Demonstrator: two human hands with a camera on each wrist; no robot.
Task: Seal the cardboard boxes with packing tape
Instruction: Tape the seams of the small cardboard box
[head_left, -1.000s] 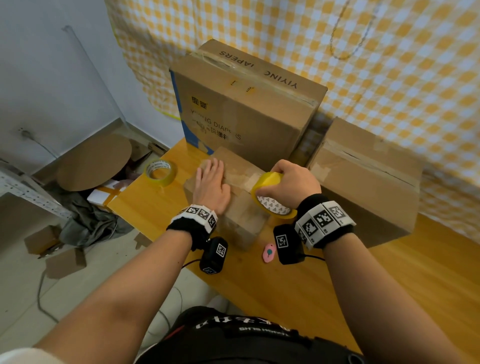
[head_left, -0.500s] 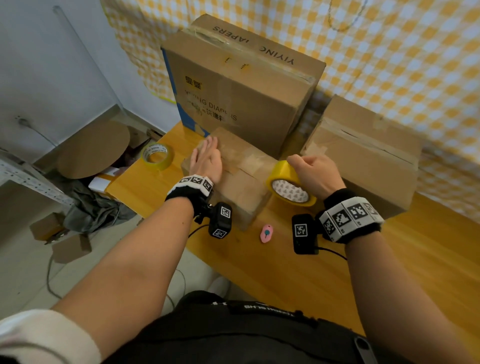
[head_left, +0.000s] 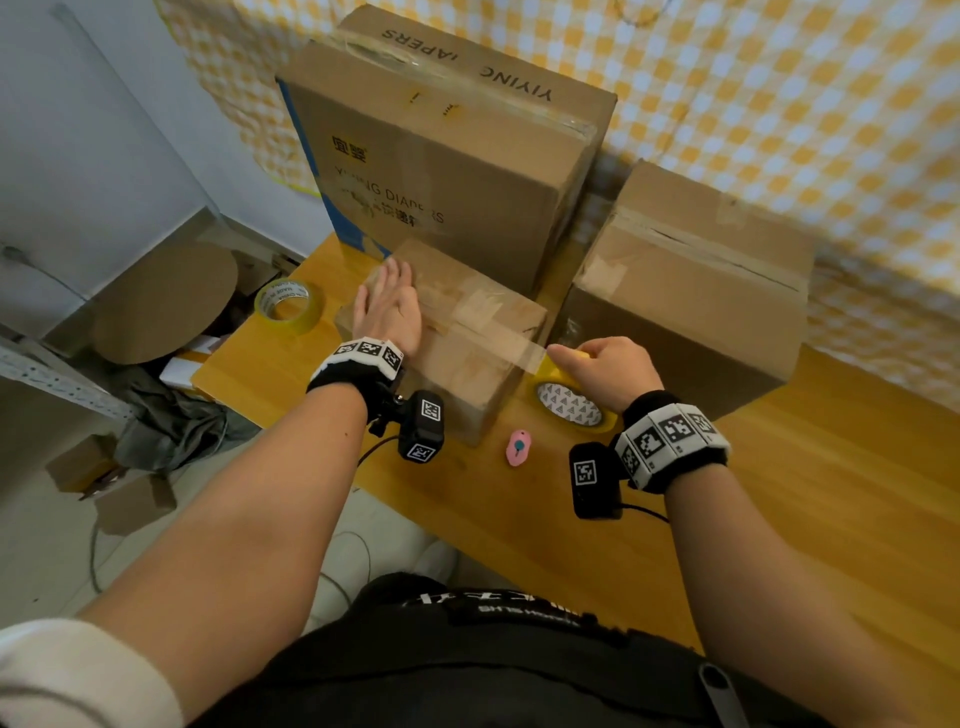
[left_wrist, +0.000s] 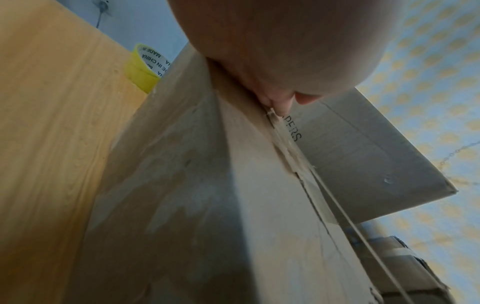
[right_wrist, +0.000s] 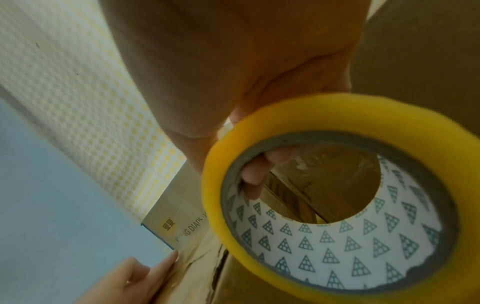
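Observation:
A small cardboard box (head_left: 467, 358) sits on the wooden table (head_left: 779, 493) in front of me. My left hand (head_left: 387, 312) lies flat on its top with straight fingers, pressing near the left end (left_wrist: 285, 61). My right hand (head_left: 605, 371) grips a yellow roll of packing tape (head_left: 571, 402) just past the box's right edge, fingers hooked inside the core (right_wrist: 337, 205). A clear strip of tape (head_left: 498, 338) stretches from the roll across the box's top seam toward the left hand.
A tall diaper carton (head_left: 441, 156) stands behind the small box, and a mid-size box (head_left: 691, 296) stands to its right. A second tape roll (head_left: 285, 306) lies at the table's left corner. A pink cutter (head_left: 518, 447) lies near the front edge.
My right hand has pulled the yellow roll rightward off the box top and past its right edge, drawing out a strip of tape. The left hand has stayed flat on the box.

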